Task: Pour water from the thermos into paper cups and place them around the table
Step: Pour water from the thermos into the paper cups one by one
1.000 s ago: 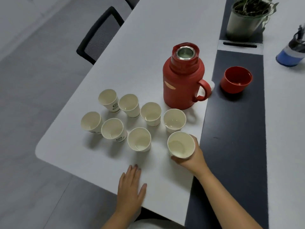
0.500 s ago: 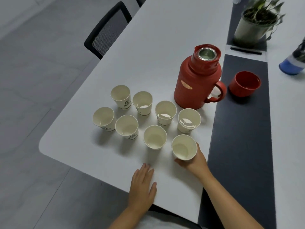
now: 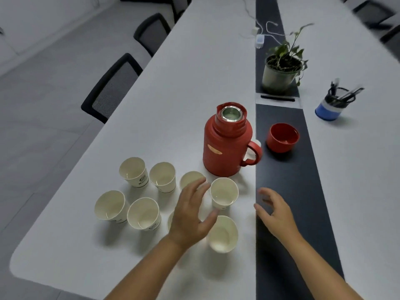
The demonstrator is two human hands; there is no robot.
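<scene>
Thermos [image 3: 226, 146]: red, lid off, upright on bench [image 3: 173, 94] behind cups; likely heavy, rigid; take by side handle [image 3: 252, 155]. Paper cups [image 3: 224, 192]: eight, clustered near bench end; light, thin-walled, crushable; grip mid-wall gently. Left hand [image 3: 191, 213] spread above cluster, holding nothing. Right hand [image 3: 273, 210] loosely open over dark centre strip [image 3: 287, 213]. Bench smooth, white. Chairs [image 3: 110, 89] along left side.

Left hand [image 3: 190, 215], right hand [image 3: 273, 210] spread

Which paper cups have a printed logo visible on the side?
Clearest on the far-left cup of the back row: dark logo on its wall facing the camera. The front-row cup beside the left hand shows a partial print; the others show none clearly.
</scene>
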